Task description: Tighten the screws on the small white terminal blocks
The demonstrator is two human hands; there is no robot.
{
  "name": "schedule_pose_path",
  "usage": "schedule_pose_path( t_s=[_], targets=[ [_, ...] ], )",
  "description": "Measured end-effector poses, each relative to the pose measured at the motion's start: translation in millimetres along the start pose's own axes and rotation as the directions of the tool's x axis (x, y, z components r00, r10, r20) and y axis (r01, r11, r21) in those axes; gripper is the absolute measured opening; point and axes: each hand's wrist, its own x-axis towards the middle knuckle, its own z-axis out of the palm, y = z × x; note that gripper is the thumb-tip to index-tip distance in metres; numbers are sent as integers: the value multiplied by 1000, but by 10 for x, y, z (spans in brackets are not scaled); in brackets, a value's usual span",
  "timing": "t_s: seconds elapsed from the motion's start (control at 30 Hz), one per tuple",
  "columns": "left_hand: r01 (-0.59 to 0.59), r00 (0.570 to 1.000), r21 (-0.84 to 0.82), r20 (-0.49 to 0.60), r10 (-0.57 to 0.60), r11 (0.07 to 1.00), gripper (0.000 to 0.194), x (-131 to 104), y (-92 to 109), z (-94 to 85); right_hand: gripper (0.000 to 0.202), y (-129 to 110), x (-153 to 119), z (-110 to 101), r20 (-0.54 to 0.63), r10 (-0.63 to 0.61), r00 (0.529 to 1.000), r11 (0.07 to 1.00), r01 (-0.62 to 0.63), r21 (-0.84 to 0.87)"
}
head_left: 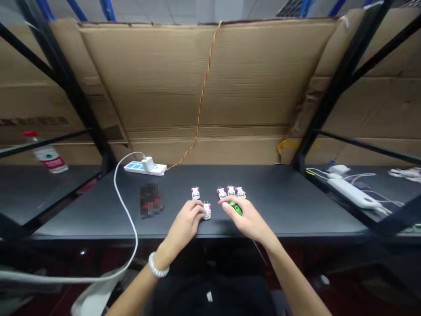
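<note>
My left hand (189,220) rests on the dark tabletop with its fingers closed on the edge of a small white plug piece (207,211) that has two thin prongs pointing away from me. Under the curled fingers of my right hand (245,215) shows a bright green tool handle (236,208); the rest of that tool is hidden. Just beyond my left fingers stands another white-and-purple plug piece (195,193). Three more sit together past my right hand: a left one (221,193), a middle one (230,190) and a right one (240,192).
A power strip (160,170) with a white adapter (148,163) lies at the back left. Its white cable (126,210) loops over the front edge. A blurred dark object (150,201) sits left of my hands. Cardboard (250,87) walls the back; black posts (324,101) flank the table.
</note>
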Motion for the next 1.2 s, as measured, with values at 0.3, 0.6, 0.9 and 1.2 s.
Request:
schedule_pose_path(
  t_s=[0.3,0.6,0.9,1.2],
  targets=[
    [10,1000,-26,30,-9,1000,21,-4,-20,26,28,-26,-21,-25,1,6,1000,1000,-6,6],
    [-6,1000,-7,17,6,1000,21,-17,-39,49,29,-34,-20,-13,4,20,1000,1000,-20,21],
    [-6,1000,-8,15,7,1000,20,-22,-43,42,33,-55,-54,-117,-46,27,999,1000,-26,3],
    [-3,1000,-8,21,3,1000,21,-22,-42,43,38,-89,-61,-162,-58,28,998,1000,-28,-2]
  ],
)
